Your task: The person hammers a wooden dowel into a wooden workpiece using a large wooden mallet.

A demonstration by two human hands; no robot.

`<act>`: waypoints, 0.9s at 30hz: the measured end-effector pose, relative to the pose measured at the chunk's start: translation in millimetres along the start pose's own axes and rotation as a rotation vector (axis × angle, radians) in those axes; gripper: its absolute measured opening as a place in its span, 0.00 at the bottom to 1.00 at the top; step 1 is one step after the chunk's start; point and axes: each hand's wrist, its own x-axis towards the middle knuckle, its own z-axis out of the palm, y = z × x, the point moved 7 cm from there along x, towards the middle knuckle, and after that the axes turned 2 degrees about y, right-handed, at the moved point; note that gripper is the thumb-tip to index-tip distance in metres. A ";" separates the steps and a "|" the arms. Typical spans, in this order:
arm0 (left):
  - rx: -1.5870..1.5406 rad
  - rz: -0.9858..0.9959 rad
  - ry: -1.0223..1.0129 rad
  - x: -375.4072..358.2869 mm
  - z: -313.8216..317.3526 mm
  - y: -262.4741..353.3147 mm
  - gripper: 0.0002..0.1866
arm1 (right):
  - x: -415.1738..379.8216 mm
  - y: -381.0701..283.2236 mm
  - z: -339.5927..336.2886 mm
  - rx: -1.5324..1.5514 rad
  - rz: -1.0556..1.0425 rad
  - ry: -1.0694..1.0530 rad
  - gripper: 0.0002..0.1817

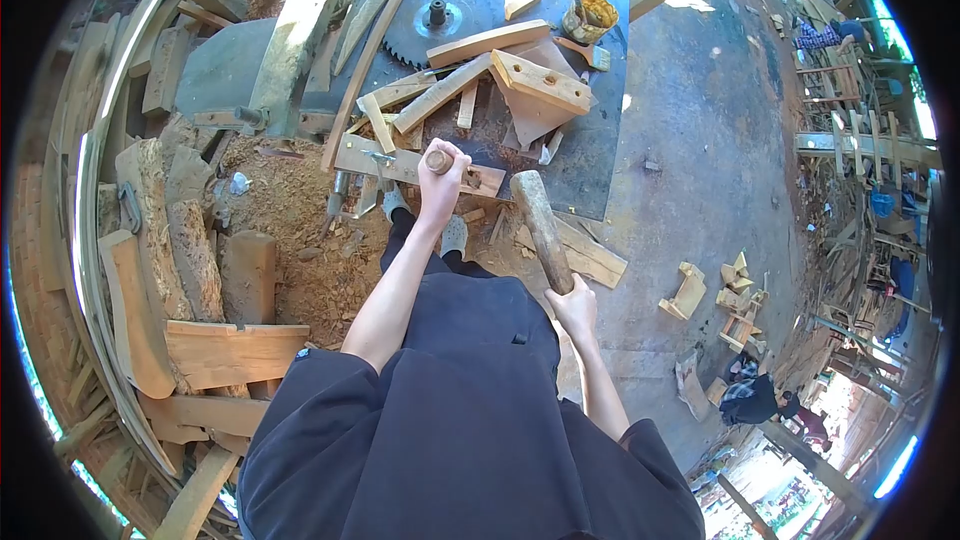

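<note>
My left hand (447, 188) is wrapped round the upright wooden handle of a chisel (438, 161); its blade is hidden beneath the fist. Below it lies a wooden board (487, 180) with a cut hole beside the hand. In my right hand (574, 308) is a thick wooden mallet (542, 220), gripped near its lower end and pointing away from me. The mallet's head end is to the right of the board, apart from the chisel. Whether the chisel touches the wood cannot be seen.
Beyond the board are a circular saw blade (432, 18), a drilled wood block (541, 82), loose offcuts, a brush (583, 53) and a tub (590, 17). Timber (236, 354) is stacked at left. Wooden pieces (684, 291) lie on the floor at right, where other people (750, 400) are visible.
</note>
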 end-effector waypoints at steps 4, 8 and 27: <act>-0.030 -0.010 0.008 -2.0 3.8 6.2 0.11 | -3.2 1.1 -0.6 0.037 0.106 -0.088 0.27; -0.053 -0.016 0.005 -1.7 5.3 3.7 0.11 | -5.1 0.2 0.1 0.002 0.062 -0.077 0.27; -0.022 0.004 0.002 -19.9 27.4 11.0 0.10 | -46.7 -244.7 -182.6 0.278 -0.813 0.255 0.25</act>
